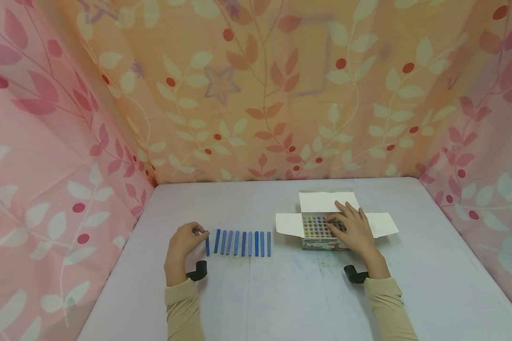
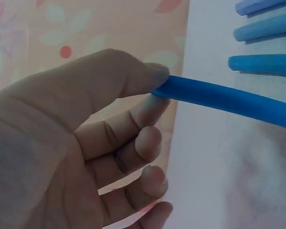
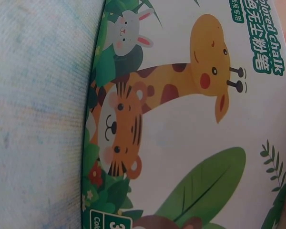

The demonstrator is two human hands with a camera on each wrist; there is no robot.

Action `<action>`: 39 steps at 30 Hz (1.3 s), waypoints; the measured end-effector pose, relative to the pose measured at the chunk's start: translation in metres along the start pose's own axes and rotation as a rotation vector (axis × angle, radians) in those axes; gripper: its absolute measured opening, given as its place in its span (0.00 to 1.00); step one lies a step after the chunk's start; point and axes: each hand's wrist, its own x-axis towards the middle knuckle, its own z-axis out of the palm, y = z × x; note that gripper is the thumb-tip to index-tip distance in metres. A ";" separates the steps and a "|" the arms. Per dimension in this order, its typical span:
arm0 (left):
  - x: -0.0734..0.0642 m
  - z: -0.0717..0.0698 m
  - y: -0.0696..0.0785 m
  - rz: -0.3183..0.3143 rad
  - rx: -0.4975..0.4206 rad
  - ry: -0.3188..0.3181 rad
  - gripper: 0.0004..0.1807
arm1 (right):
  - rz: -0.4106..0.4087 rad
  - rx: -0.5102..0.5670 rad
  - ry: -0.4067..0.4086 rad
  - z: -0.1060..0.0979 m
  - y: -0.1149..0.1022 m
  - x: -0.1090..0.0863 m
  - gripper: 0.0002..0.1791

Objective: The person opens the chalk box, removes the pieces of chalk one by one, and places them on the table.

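My left hand (image 1: 185, 241) pinches one end of a blue chalk stick (image 2: 219, 99) between thumb and index finger; the other fingers curl loosely below. This stick is at the left end of a row of blue and violet chalk sticks (image 1: 243, 244) on the table. My right hand (image 1: 355, 229) is over the open chalk box (image 1: 322, 244), thumb and index tips right at the chalk tops (image 1: 313, 227). Its other fingers extend toward the back flap. I cannot tell whether it grips a chalk. The right wrist view shows the printed box side (image 3: 171, 124), with the fingers hidden.
White box flaps (image 1: 289, 224) stick out left, right and back. A pale cloth covers the table (image 1: 281, 298), with faint chalk smudges in front of the row and box. Patterned curtains (image 1: 256, 94) enclose the back and sides. Black wrist cameras (image 1: 199, 270) sit at both wrists.
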 end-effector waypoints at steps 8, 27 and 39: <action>0.014 0.022 -0.012 -0.029 -0.025 0.070 0.14 | -0.010 -0.006 -0.002 0.000 0.000 0.000 0.08; 0.027 0.054 -0.026 -0.069 -0.051 0.149 0.15 | -0.014 0.001 -0.003 0.001 -0.001 -0.001 0.07; 0.027 0.057 -0.028 -0.064 -0.048 0.162 0.15 | -0.001 -0.019 -0.011 -0.002 -0.003 -0.001 0.07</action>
